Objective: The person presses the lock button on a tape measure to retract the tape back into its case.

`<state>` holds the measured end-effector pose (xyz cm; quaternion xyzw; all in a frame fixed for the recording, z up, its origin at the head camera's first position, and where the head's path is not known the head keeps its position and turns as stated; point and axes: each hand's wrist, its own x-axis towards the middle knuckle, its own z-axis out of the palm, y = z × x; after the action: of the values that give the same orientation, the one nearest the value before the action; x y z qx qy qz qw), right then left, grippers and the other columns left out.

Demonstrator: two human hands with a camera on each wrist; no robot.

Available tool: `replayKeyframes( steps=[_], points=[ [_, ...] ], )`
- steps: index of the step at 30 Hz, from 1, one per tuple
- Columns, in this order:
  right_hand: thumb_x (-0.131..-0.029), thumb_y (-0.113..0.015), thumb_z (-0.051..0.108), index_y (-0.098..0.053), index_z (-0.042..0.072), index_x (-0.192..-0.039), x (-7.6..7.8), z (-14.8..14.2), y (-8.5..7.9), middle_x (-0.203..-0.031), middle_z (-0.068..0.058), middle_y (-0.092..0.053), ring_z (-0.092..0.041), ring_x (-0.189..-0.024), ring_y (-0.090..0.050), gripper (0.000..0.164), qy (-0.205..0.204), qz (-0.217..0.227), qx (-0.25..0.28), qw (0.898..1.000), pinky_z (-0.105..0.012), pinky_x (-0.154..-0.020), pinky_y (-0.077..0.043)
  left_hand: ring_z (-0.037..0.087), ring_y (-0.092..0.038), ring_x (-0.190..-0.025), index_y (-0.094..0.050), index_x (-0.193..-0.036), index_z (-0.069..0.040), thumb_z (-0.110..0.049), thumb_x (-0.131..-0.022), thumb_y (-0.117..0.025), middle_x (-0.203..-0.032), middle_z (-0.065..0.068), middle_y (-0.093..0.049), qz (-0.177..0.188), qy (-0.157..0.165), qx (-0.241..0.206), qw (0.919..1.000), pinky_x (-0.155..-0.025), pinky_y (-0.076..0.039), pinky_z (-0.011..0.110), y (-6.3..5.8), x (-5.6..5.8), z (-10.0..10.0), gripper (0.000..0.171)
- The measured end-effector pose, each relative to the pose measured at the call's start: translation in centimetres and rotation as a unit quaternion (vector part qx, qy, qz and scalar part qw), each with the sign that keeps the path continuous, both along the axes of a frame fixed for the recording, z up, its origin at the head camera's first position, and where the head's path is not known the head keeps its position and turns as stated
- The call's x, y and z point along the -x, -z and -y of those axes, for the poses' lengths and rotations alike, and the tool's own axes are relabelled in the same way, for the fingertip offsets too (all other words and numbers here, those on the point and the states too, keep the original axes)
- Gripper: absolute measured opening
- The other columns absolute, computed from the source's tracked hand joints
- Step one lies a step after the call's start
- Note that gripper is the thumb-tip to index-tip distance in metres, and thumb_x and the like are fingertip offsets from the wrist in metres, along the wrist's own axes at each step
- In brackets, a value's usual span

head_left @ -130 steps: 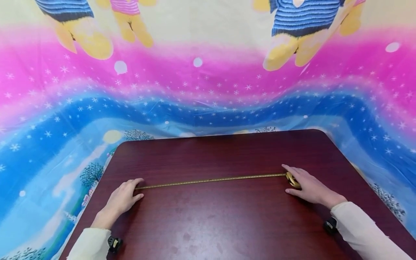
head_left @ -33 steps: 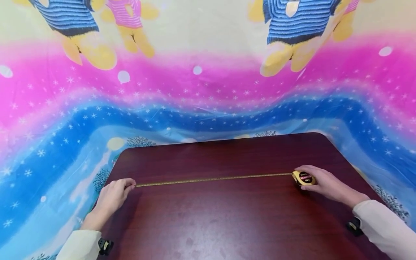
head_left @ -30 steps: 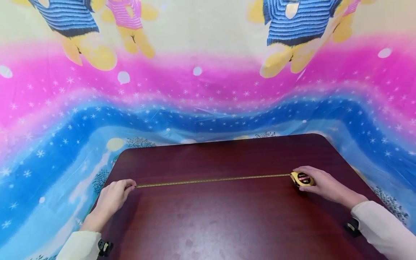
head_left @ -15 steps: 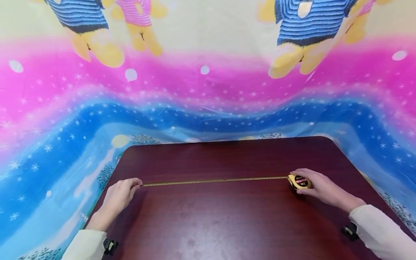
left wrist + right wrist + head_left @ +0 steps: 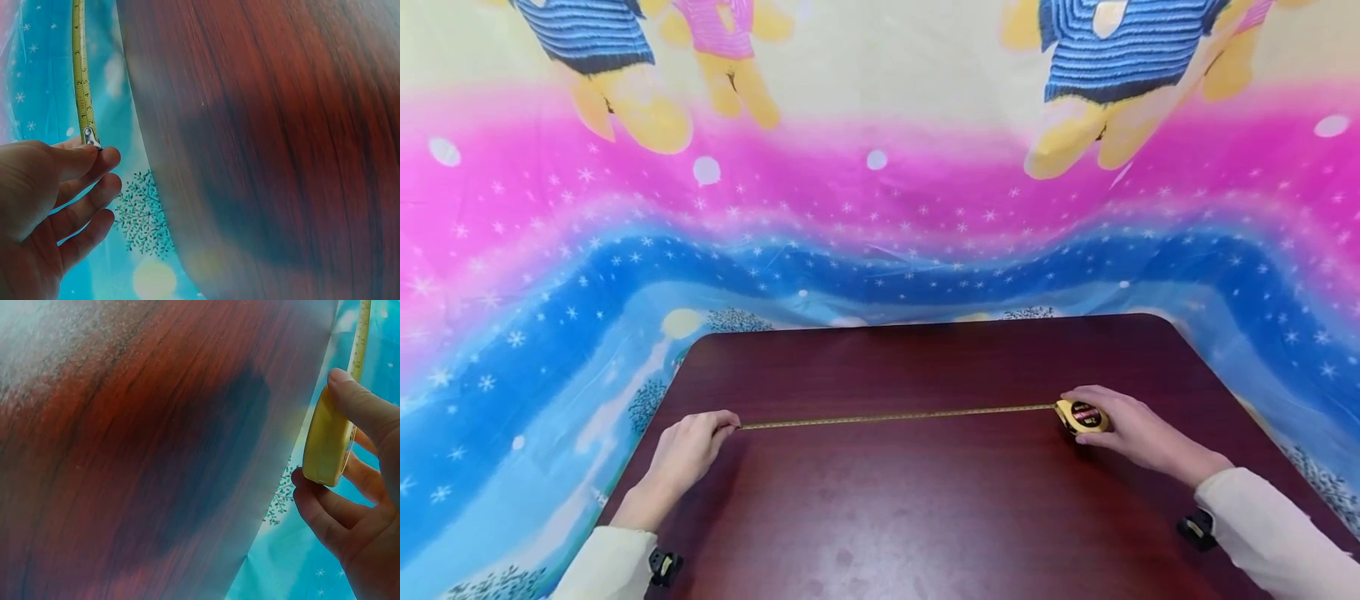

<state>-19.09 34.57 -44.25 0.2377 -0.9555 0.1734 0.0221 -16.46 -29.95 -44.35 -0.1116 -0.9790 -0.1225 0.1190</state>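
Observation:
A yellow tape measure (image 5: pixel 1084 417) with a black round label is in my right hand (image 5: pixel 1138 429), thumb and fingers on opposite edges of its case. Its yellow blade (image 5: pixel 895 417) runs out straight to the left, stretched between both hands. At the far end my left hand (image 5: pixel 688 450) pinches the blade tip between thumb and forefinger. The left wrist view shows the metal end hook (image 5: pixel 91 137) at those fingertips, the other fingers loosely bent. In the right wrist view the case (image 5: pixel 326 444) is seen edge-on, its shadow falling on the tabletop.
Under the hands is a dark red-brown wooden table (image 5: pixel 880 500) with rounded far corners. A patterned pink and blue cloth (image 5: pixel 865 225) hangs behind it and at both sides. Small black devices sit on each wrist, the left one (image 5: pixel 665 567) below the sleeve cuff.
Over the last second the hands have drawn closer together and the stretch of blade between them has shortened. Earlier, the left fingers were spread at the tip; now they pinch it, and the case's label shows.

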Motion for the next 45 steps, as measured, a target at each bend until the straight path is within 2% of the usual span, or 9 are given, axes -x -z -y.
replayKeyframes(
  steps=[16, 29, 38, 45],
  points=[
    [-0.084, -0.082, 0.024, -0.058, 0.014, -0.14, 0.5, 1.2, -0.2, -0.136, -0.01, -0.062, -0.027, -0.118, -0.061, 0.062, -0.008, 0.011, 0.006, 1.0, -0.05, -0.093, -0.054, 0.026, -0.073, -0.083, -0.078, -0.101, -0.015, -0.01, -0.094, -0.07, -0.097, 0.004, -0.079, 0.006, -0.01, 0.004, 0.9999, -0.069, -0.057, 0.048, -0.6, 0.0, -0.6, 0.012],
    [-0.085, -0.082, 0.023, -0.058, 0.015, -0.14, 0.6, 2.1, -0.2, -0.136, -0.009, -0.063, -0.026, -0.117, -0.062, 0.061, -0.011, 0.008, 0.007, 1.0, -0.049, -0.093, -0.055, 0.025, -0.073, -0.084, -0.078, -0.102, -0.014, -0.009, -0.093, -0.07, -0.097, 0.003, -0.078, 0.003, -0.005, 0.003, 1.0, -0.07, -0.057, 0.047, -0.4, 0.0, -0.6, 0.013],
    [-0.084, -0.083, 0.021, -0.06, 0.014, -0.138, 0.7, 2.6, 0.1, -0.134, -0.008, -0.064, -0.026, -0.118, -0.063, 0.059, -0.02, -0.014, 0.007, 1.0, -0.049, -0.093, -0.054, 0.023, -0.073, -0.083, -0.078, -0.101, -0.015, -0.009, -0.093, -0.07, -0.097, 0.003, -0.078, 0.001, 0.0, 0.004, 1.0, -0.069, -0.058, 0.045, -0.3, 0.0, -1.1, 0.013],
    [-0.084, -0.082, 0.024, -0.06, 0.014, -0.138, 0.8, 3.3, 0.4, -0.134, -0.006, -0.064, -0.024, -0.117, -0.063, 0.059, -0.017, 0.002, 0.015, 1.0, -0.047, -0.093, -0.054, 0.022, -0.074, -0.082, -0.079, -0.101, -0.015, -0.009, -0.093, -0.071, -0.096, 0.002, -0.078, -0.001, 0.001, 0.007, 1.0, -0.068, -0.058, 0.043, -0.3, -0.2, -1.2, 0.013]
  ],
)
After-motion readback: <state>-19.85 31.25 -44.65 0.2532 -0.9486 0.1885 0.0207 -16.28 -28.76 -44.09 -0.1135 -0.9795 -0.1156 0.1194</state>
